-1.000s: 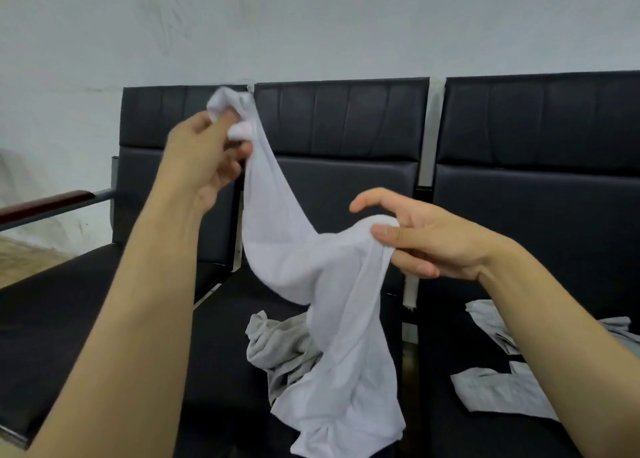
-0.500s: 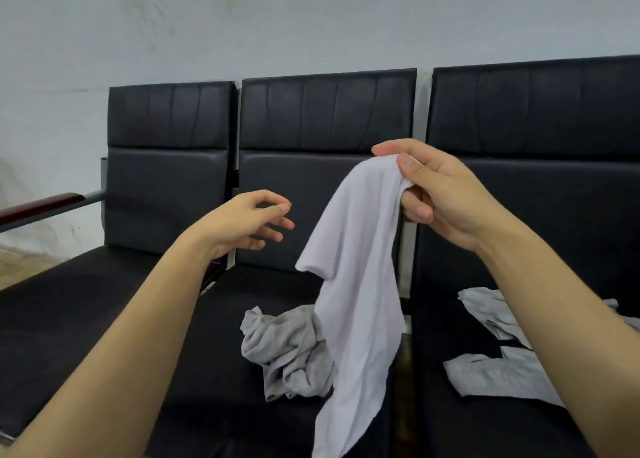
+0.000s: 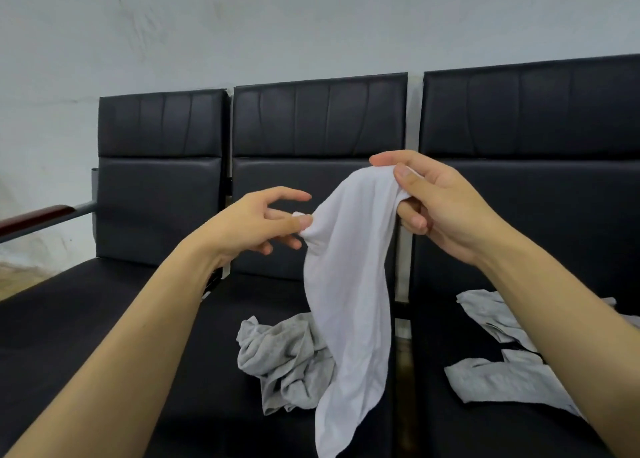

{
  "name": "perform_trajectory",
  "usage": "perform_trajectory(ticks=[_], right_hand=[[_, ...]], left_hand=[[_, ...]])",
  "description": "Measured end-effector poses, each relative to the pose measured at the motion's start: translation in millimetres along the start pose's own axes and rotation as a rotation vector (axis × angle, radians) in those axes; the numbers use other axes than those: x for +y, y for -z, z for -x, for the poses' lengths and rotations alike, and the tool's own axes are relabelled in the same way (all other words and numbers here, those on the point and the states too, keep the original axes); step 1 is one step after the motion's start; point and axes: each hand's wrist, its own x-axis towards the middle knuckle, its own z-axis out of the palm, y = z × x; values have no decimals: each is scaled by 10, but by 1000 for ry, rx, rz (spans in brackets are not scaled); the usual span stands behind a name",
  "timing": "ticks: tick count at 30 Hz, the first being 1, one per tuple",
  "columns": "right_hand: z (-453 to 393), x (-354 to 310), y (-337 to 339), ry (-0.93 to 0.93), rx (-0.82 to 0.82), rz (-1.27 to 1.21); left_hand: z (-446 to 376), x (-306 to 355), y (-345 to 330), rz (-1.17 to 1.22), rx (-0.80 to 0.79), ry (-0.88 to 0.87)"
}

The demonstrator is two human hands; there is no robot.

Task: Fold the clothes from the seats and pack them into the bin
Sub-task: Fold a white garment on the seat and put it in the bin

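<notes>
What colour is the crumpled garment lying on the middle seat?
Light grey; the crumpled garment shows best in the head view.

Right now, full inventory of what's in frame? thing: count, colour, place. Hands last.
white garment: 1, white, held up in the air in front of the middle seat, hanging down
grey garment: 1, light grey, crumpled on the middle seat, partly behind the white one
grey clothes: grey pieces, count unclear, spread on the right seat, partly behind the right forearm
seats: 3, black padded, in a row against the wall
armrest: 1, dark red-brown top on a grey bar, far left
wall: 1, pale, behind the seats
bin: none in view
left hand: pinches the white garment's left edge
right hand: grips the garment's top
</notes>
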Motion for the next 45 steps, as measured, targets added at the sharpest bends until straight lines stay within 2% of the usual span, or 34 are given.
perform_trajectory(ticks=[4, 6, 9, 11, 13, 16, 20, 22, 25, 27, 29, 30, 32, 35, 36, 38, 40, 41, 43, 45], right_hand=[[6, 49, 98, -16, 2, 76], [18, 25, 153, -8, -8, 195], [43, -80, 242, 75, -2, 692], [32, -172, 279, 140, 47, 897], [6, -247, 301, 186, 122, 871], [-61, -306, 306, 205, 232, 682], [-132, -448, 299, 133, 350, 215], [-154, -521, 333, 94, 367, 25], [-193, -527, 378, 73, 327, 8], [-211, -490, 382, 49, 235, -63], [-208, -472, 414, 34, 126, -215], [-196, -468, 438, 40, 87, -265], [-171, -441, 474, 86, 85, -198], [-165, -355, 425, 144, 174, 3], [-168, -328, 399, 151, 184, 31], [-175, -292, 374, 153, 187, 72], [-186, -278, 375, 159, 202, 97], [-192, -274, 369, 162, 214, 101], [-210, -247, 332, 169, 230, 100], [-240, -183, 282, 164, 250, 121]], left_hand=[[-44, -46, 13, 30, 210, -89], [-59, -73, 1, 11, 288, -124], [-84, -78, -30, 81, 382, -164], [-101, -40, -19, 183, 437, -171], [-112, 34, 26, 303, 443, -163], [-106, 186, 87, 360, 401, -192], [-107, 385, 164, 422, 503, -323], [-91, 436, 216, 391, 475, -355], [-40, 488, 143, 168, 346, -395], [-43, 488, 104, 144, 448, -423], [-55, 459, 166, 233, 572, -388], [-49, 436, 218, 264, 569, -362], [-16, 400, 301, 187, 459, -296], [-5, 327, 324, 20, 313, -199], [-11, 322, 324, 62, 315, -188], [-22, 322, 347, 300, 335, -196], [-18, 310, 365, 440, 279, -239], [-13, 289, 367, 356, 250, -272], [-32, 231, 318, 24, 211, -305], [-94, 143, 247, -265, 208, -238]])
